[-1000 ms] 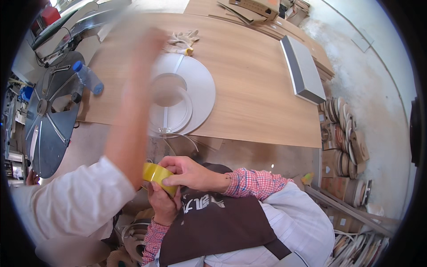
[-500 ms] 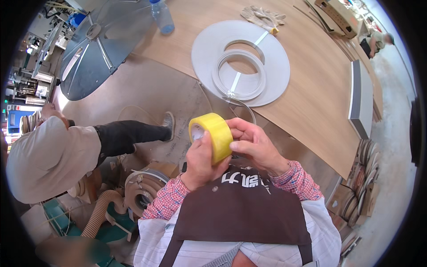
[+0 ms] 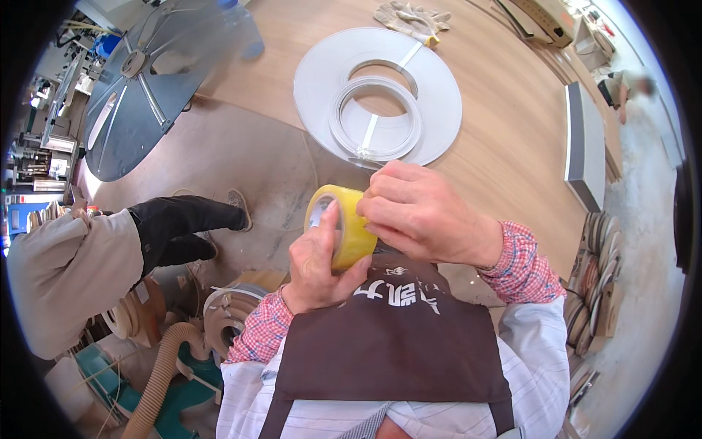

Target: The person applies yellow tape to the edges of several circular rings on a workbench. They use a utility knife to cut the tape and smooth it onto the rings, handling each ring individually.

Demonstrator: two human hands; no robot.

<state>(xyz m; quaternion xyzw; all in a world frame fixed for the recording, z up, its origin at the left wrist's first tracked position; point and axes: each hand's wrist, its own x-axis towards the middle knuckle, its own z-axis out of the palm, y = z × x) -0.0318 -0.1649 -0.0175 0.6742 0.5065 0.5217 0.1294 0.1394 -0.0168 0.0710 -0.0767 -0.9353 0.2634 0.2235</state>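
Note:
A roll of yellow packing tape (image 3: 356,238) is in front of my chest, tilted so its pale core shows. My left hand (image 3: 318,263) grips it from the left and below, with the thumb along the core opening. At the roll's right side, my right hand (image 3: 420,216) has its fingers curled and pinched against the outer tape face; the fingertips partly hide what they pinch. Beyond my hands, a large flat coil of white edge banding (image 3: 311,88) lies on the table with a smaller white coil (image 3: 338,121) on top.
A wood-toned table (image 3: 512,146) bears work gloves (image 3: 409,20), a blue-capped bottle (image 3: 245,33) and a grey-white panel (image 3: 583,146). A dark round reel (image 3: 117,139) stands far left. Another person (image 3: 80,271) is at the left, near a ribbed hose (image 3: 164,366). Banding rolls (image 3: 592,285) are stacked at the right.
My right hand has risen and turned, its fingers now curled and pinching at the roll's right face. The left hand still holds the tape. At the left, the other person has shifted leftward.

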